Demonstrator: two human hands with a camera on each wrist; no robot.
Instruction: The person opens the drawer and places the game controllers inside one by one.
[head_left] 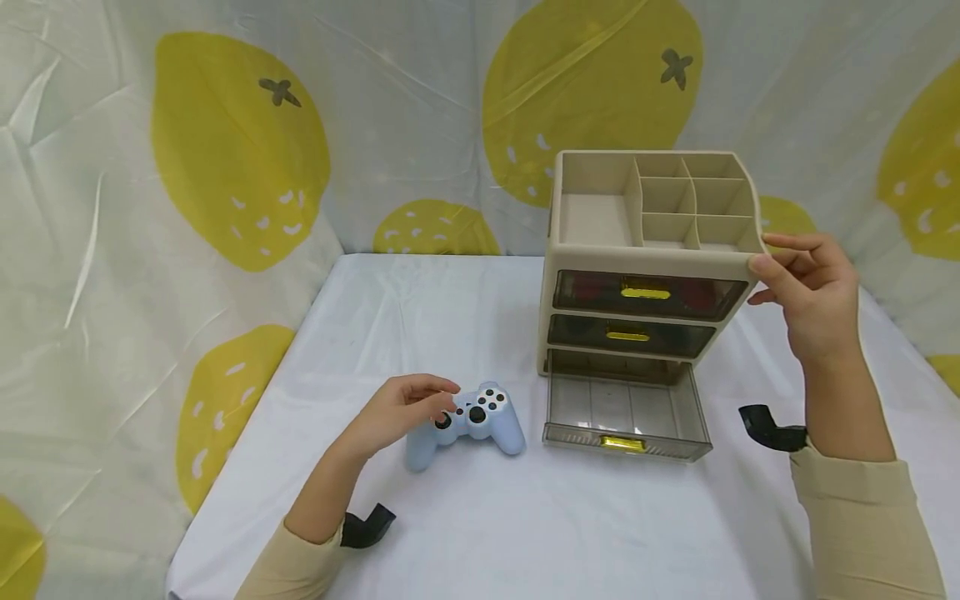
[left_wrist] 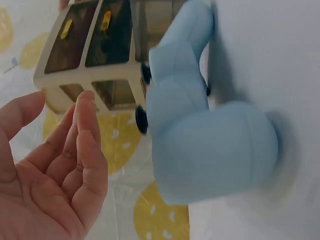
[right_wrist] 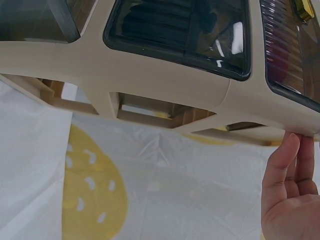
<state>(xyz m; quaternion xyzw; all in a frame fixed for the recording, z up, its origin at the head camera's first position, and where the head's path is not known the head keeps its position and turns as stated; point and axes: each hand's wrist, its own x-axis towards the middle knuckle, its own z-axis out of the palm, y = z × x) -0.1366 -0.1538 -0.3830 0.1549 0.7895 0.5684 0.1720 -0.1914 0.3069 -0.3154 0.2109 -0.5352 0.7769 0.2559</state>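
A beige desktop drawer organizer (head_left: pixel 652 261) stands on the right of the table, its bottom drawer (head_left: pixel 581 437) pulled out. That drawer is clear grey plastic with a gold handle and looks empty. At the organizer's upper right edge, my right hand (head_left: pixel 821 300) holds the corner between thumb and fingers; the right wrist view shows the fingertips (right_wrist: pixel 291 142) against it. A light blue game controller (head_left: pixel 506 425) lies left of the drawer. Just above its left half hovers my left hand (head_left: pixel 393 412), fingers loosely bent, apart from the controller (left_wrist: pixel 210 150) in the left wrist view.
Two upper drawers, the top one (head_left: pixel 581 290) and the middle one (head_left: pixel 577 332), are closed. Dark red shapes show inside the top one. Open compartments (head_left: pixel 600 218) form the organizer's top. Behind the white-covered table (head_left: pixel 420 317) hangs a lemon-print cloth (head_left: pixel 405 125).
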